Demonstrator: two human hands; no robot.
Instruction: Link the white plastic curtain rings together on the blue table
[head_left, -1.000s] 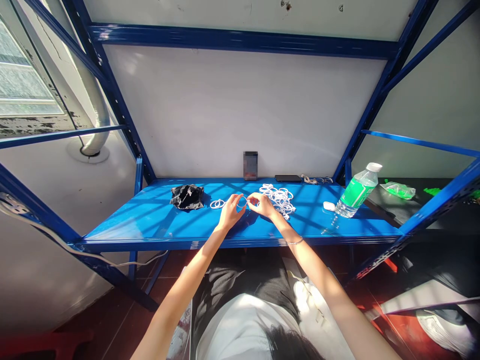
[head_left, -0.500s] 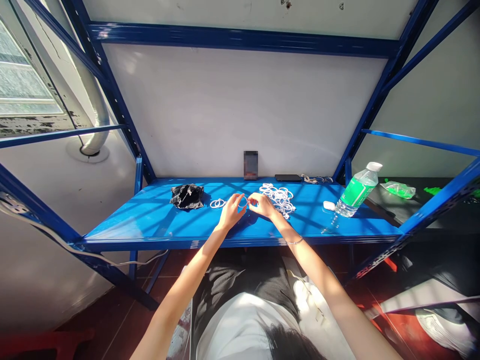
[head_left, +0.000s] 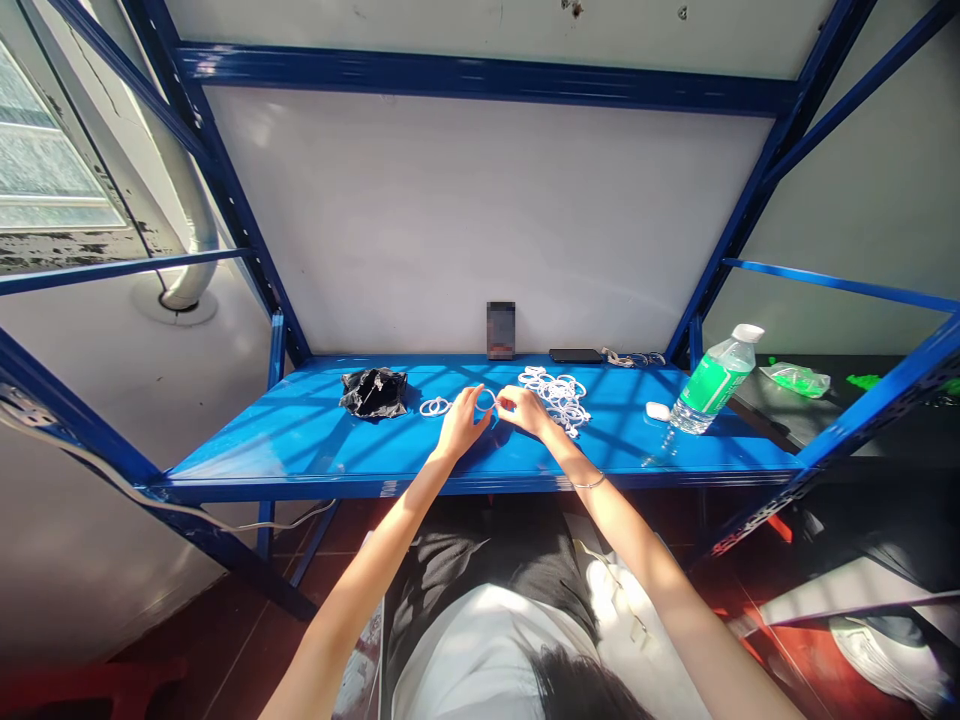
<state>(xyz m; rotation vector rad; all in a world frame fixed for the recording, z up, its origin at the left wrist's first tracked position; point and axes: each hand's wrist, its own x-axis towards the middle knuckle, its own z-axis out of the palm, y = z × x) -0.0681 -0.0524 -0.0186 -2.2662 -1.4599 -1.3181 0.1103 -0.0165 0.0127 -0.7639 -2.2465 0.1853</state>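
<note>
Blue counter [head_left: 262, 440] up against a pale wall [head_left: 480, 220], sun and shadow striped across it. Left hand [head_left: 460, 424] and right hand [head_left: 526, 409] are both pinching 1 thin ring [head_left: 488, 391] between them, just above the counter. Big pile of white rings [head_left: 559, 396] sits right by the right hand, smaller cluster [head_left: 435, 407] beside the left. Imo if 1 pinch slips, that ring could ping off or drop, and a careless wrist might scatter the pile
</note>
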